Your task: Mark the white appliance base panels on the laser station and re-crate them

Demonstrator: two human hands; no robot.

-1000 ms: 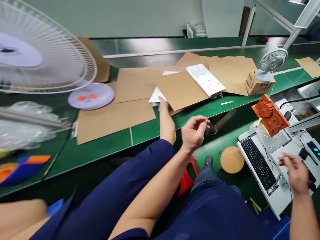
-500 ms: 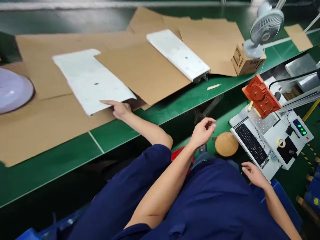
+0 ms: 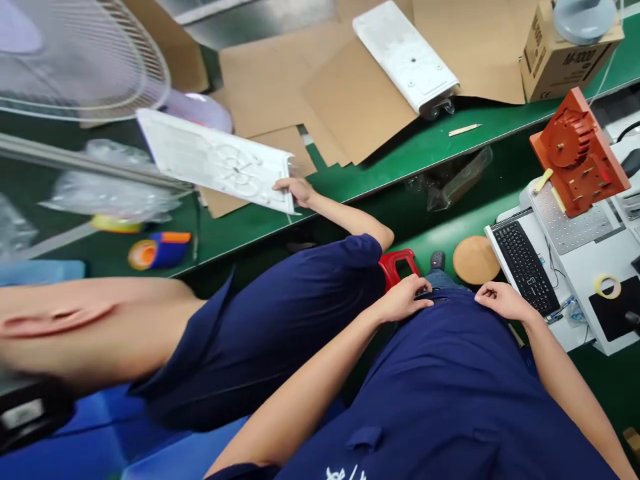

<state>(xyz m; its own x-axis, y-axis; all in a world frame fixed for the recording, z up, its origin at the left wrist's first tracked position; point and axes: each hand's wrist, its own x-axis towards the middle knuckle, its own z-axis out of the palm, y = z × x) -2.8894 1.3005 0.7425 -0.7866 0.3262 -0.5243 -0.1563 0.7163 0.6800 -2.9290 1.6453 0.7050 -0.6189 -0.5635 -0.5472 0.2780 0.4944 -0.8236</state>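
My left hand [image 3: 406, 297] is at my waist, by the front of my dark blue shirt [image 3: 450, 360]. Its fingers are loosely bent and apart, with nothing seen in them. My right hand [image 3: 503, 300] is at the other side of the shirt front, fingers half curled and no object visible in it. A co-worker at my left grips the near end of a white plastic panel [image 3: 225, 163] and holds it tilted above the green bench [image 3: 365, 180]. A second white panel [image 3: 407, 57] lies on cardboard [image 3: 360, 107] further along.
A carton [image 3: 570, 57] bears a fan base at the back right. An orange fixture [image 3: 577, 153] hangs above a white stand with a keyboard [image 3: 527, 267]. Below are a red stool [image 3: 397, 267] and a round wooden seat [image 3: 476, 260]. A large fan [image 3: 100, 60] is at upper left.
The co-worker has lifted the white panel off the cardboard and swung it left. My hands have drawn in toward my waist. My view has shifted left, bringing the large fan and tape into sight.
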